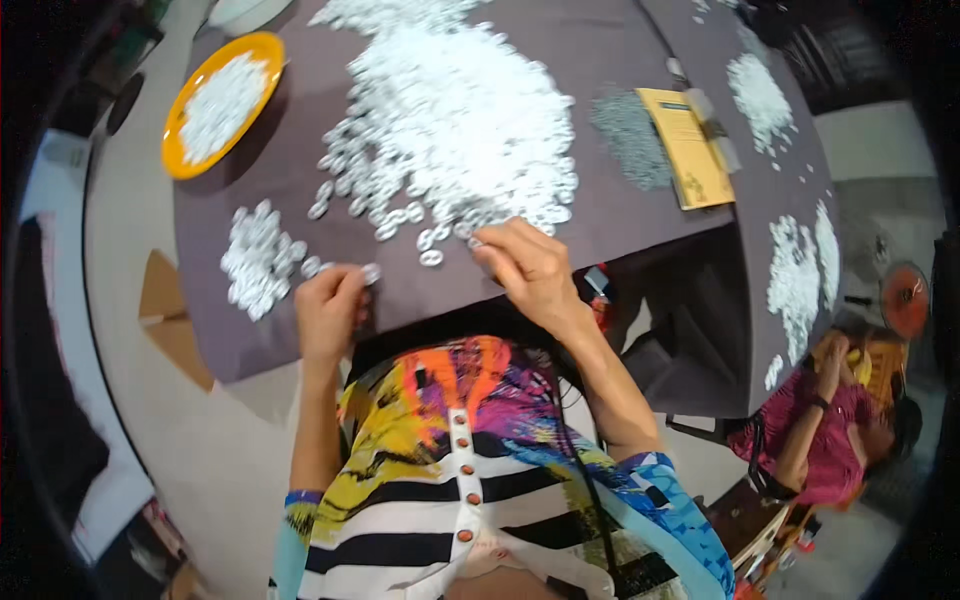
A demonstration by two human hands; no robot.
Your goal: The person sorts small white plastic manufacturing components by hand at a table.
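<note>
A big heap of small white oval pieces (460,110) spreads over the dark tablecloth in front of me. My left hand (333,305) is closed near the table's front edge, with one white oval piece (371,273) pinched at its fingertips. Close beside that hand, to its left, lies a smaller pile of the same pieces (260,260). My right hand (535,275) reaches the near edge of the heap, its thumb and forefinger pinched together on a white oval piece (475,242). Several loose pieces (430,257) lie between the hands.
An orange plate (272,50) of white pieces stands at the far left. To the right lie a patch of small grey pieces (632,135) and a yellow booklet (685,150). More white piles (793,285) lie farther right, near a person in a magenta shirt (835,430).
</note>
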